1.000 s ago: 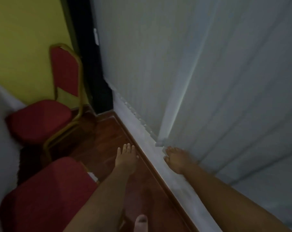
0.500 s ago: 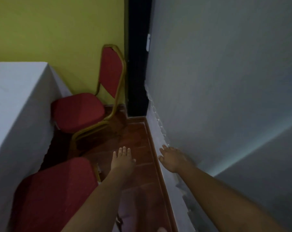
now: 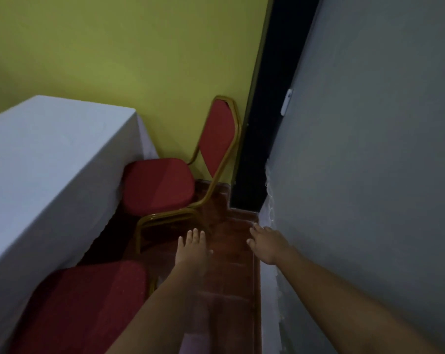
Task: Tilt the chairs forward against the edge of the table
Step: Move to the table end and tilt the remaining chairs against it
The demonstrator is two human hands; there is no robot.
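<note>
A red padded chair (image 3: pixel 160 185) with a gold metal frame stands upright at the far end of the table (image 3: pixel 50 159), its seat near the white tablecloth, its back toward the yellow wall. A second red chair seat (image 3: pixel 86 305) is close below me at the lower left, beside the table's edge. My left hand (image 3: pixel 192 249) is stretched forward with fingers apart, empty, short of the far chair's legs. My right hand (image 3: pixel 266 242) reaches forward along the grey curtain, fingers spread and empty.
A grey curtain (image 3: pixel 369 175) with a lace hem hangs along the right side. A dark door gap (image 3: pixel 267 123) sits in the corner next to the yellow wall (image 3: pixel 114 60). A narrow strip of reddish wooden floor (image 3: pixel 229 264) runs between the chairs and the curtain.
The view has swung left and up, bringing the table and far chair more into sight. Both hands stay out in front, empty, now nearer the far chair.
</note>
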